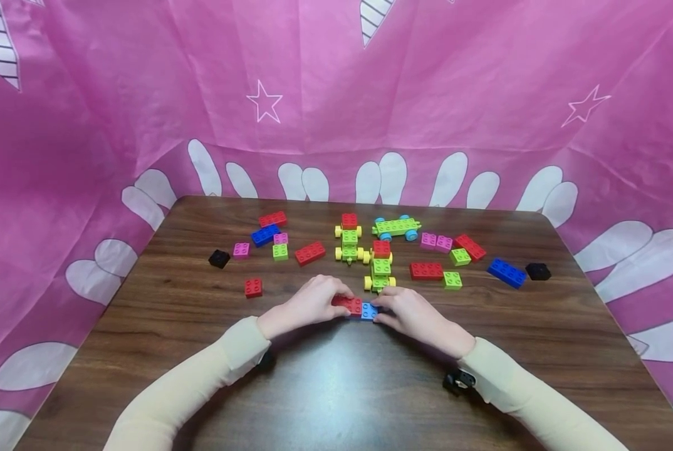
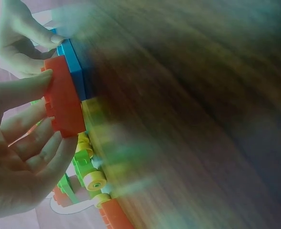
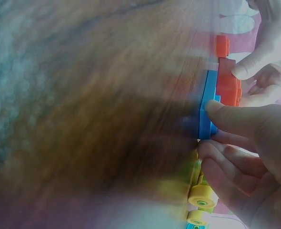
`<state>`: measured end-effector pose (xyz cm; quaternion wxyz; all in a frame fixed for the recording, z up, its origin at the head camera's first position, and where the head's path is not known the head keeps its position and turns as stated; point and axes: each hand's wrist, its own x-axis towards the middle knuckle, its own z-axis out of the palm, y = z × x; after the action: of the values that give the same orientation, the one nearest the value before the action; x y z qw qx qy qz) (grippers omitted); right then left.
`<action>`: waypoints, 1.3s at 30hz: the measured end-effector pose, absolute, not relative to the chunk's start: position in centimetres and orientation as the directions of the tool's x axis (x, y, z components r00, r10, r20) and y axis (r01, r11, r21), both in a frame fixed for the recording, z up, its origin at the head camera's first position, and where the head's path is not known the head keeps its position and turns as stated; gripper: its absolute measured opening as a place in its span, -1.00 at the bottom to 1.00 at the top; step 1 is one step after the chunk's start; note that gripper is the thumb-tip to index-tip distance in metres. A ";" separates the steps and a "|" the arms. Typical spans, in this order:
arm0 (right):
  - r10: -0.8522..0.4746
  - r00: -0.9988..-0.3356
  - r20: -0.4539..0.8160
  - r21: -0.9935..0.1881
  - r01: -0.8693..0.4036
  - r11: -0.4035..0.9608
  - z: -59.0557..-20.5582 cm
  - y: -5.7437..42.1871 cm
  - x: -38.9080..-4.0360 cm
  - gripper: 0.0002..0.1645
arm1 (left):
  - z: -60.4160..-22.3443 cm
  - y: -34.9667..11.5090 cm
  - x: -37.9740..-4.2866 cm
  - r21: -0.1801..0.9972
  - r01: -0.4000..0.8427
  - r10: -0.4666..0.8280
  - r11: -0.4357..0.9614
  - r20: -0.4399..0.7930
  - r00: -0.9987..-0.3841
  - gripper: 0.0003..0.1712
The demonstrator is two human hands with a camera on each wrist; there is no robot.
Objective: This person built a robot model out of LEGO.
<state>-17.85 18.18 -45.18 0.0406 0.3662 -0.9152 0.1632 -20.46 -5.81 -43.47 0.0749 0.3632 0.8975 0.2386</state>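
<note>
At the middle of the table my left hand point(image 1: 314, 299) pinches a red brick point(image 1: 356, 305) between thumb and fingers. Opposite it, my right hand point(image 1: 412, 314) grips a light blue brick point(image 1: 369, 311) by its right end. In the right wrist view the red brick point(image 3: 227, 81) sits on top of part of the blue brick point(image 3: 206, 88), jutting out past it on the left-hand side. The left wrist view shows the red brick's smooth side point(image 2: 65, 98) with the thumb on its top edge; whether the two bricks are fully pressed together I cannot tell.
Just beyond the hands stand two green toy cars point(image 1: 380, 267) point(image 1: 349, 238) with yellow wheels and red bricks on top. Behind them is a green wheeled base point(image 1: 397, 227). Loose bricks lie left and right, among them a red one point(image 1: 253, 288) and a dark blue one point(image 1: 507, 273).
</note>
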 end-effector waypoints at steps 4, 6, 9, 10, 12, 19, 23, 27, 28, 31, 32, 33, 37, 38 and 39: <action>-0.656 -0.732 0.186 -0.273 -0.680 0.681 -45.1 18.2 -17.8 -0.71 | -43.3 -5.8 -20.4 0.474 0.613 0.685 0.632 0.028 -0.728 -0.67; -0.657 -0.732 0.182 -0.273 -0.679 0.681 -45.0 18.1 -17.8 -0.71 | -43.3 -5.9 -20.4 0.460 0.618 0.687 0.638 0.022 -0.726 -0.66; -0.659 -0.732 0.174 -0.271 -0.679 0.682 -45.0 18.1 -17.9 -0.71 | -43.3 -6.0 -20.3 0.420 0.646 0.703 0.638 0.025 -0.710 -0.63; -0.660 -0.732 0.172 -0.269 -0.679 0.683 -45.0 18.1 -17.8 -0.71 | -43.3 -6.1 -20.2 0.403 0.659 0.710 0.635 0.030 -0.703 -0.62; -0.662 -0.730 0.171 -0.263 -0.681 0.683 -44.9 18.0 -17.8 -0.71 | -43.3 -6.3 -20.1 0.371 0.682 0.722 0.631 0.041 -0.691 -0.61; -0.671 -0.717 0.187 -0.234 -0.696 0.679 -45.0 18.0 -17.8 -0.71 | -43.4 -7.3 -19.6 0.319 0.697 0.721 0.643 0.054 -0.690 -0.57; -0.666 -0.723 0.185 -0.230 -0.691 0.685 -45.1 18.0 -17.7 -0.70 | -43.4 -8.0 -19.5 0.306 0.694 0.713 0.652 0.064 -0.698 -0.56; -0.662 -0.728 0.177 -0.236 -0.684 0.690 -45.1 18.1 -17.6 -0.69 | -43.5 -8.7 -19.5 0.310 0.681 0.698 0.663 0.070 -0.712 -0.57; -0.661 -0.729 0.177 -0.236 -0.683 0.691 -45.1 18.1 -17.5 -0.68 | -43.5 -8.8 -19.5 0.318 0.674 0.693 0.666 0.070 -0.718 -0.58; -0.657 -0.732 0.181 -0.238 -0.681 0.692 -45.1 18.1 -17.4 -0.67 | -43.5 -9.0 -19.5 0.340 0.660 0.682 0.671 0.067 -0.728 -0.59; -0.657 -0.732 0.182 -0.240 -0.681 0.692 -45.2 18.2 -17.4 -0.67 | -43.5 -9.1 -19.5 0.351 0.653 0.679 0.671 0.063 -0.732 -0.59; -0.656 -0.732 0.184 -0.241 -0.681 0.692 -45.2 18.2 -17.4 -0.66 | -43.6 -9.1 -19.6 0.356 0.652 0.679 0.669 0.062 -0.731 -0.59; -0.641 -0.750 0.164 -0.246 -0.661 0.709 -44.9 18.6 -17.1 -0.63 | -43.7 -9.0 -19.6 0.366 0.652 0.680 0.665 0.065 -0.730 -0.59; -0.634 -0.756 0.162 -0.246 -0.654 0.716 -44.7 18.7 -17.0 -0.62 | -43.7 -9.0 -19.6 0.368 0.652 0.680 0.663 0.066 -0.730 -0.59; -0.627 -0.761 0.163 -0.245 -0.647 0.722 -44.4 18.8 -16.9 -0.62 | -43.7 -9.0 -19.6 0.366 0.653 0.680 0.663 0.067 -0.730 -0.59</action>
<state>-16.89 18.85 -44.43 0.0341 0.3437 -0.9272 0.1448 -19.57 -8.99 -43.74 0.0376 0.3657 0.9112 0.1858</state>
